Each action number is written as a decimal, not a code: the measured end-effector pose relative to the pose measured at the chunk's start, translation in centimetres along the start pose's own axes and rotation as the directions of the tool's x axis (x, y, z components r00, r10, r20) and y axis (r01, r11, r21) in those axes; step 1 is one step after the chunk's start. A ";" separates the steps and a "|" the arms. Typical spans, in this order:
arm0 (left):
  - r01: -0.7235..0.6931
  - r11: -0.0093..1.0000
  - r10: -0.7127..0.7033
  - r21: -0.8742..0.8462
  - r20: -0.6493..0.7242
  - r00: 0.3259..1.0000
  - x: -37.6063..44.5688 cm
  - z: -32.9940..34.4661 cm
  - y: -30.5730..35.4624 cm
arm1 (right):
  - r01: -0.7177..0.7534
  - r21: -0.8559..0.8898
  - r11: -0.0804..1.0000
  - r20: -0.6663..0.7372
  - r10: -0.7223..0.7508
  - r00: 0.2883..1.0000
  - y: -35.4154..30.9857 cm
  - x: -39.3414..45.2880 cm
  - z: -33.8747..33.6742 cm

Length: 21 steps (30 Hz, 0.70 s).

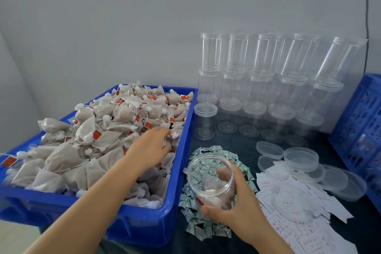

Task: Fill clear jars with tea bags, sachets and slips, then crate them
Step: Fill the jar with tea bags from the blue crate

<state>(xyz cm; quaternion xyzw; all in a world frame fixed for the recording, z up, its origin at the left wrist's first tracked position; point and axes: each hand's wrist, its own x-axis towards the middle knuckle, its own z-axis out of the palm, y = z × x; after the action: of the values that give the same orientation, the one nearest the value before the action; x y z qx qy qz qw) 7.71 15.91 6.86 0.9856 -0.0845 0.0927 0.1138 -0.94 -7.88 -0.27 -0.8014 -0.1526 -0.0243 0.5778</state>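
The left hand reaches into the blue tub on the left of the counter, fingers bent down into the heap of tea bags at its far right side; whether they have pinched one I cannot tell, as the fingertips are blurred among the bags. The right hand grips an open clear jar just right of the tub, thumb across the near side and fingers curled round the far side. The jar is tilted with its mouth toward the camera, and a few tea bags lie at its bottom. It is held over a pile of small green-and-white sachets spread on the counter. To the right of these lie white paper slips with red print, with one clear lid resting on them. More clear lids sit just beyond the slips. Farther back, stacked empty jars stand against the wall, one single jar nearest the tub. A blue crate stands at the right edge.
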 end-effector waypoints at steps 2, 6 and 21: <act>0.042 0.996 -0.050 0.078 0.100 0.994 -0.1 0.8 -0.6 | -0.009 -0.007 1.000 0.001 0.009 1.000 0.0 0.0 0.0; 0.070 0.973 -0.118 0.219 0.217 0.969 -0.5 1.4 -0.7 | -0.020 -0.004 1.000 0.001 0.020 1.000 -0.1 -0.1 0.0; 0.038 0.739 -0.225 0.673 0.193 0.955 -1.6 1.4 0.4 | -0.018 -0.033 0.999 -0.001 0.018 1.000 -0.3 -0.3 0.0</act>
<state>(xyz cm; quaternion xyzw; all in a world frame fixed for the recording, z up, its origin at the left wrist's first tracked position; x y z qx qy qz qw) 6.32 15.43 5.25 0.9682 0.0100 -0.0227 -0.2488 -1.28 -7.85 -0.07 -0.8121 -0.1445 -0.0219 0.5649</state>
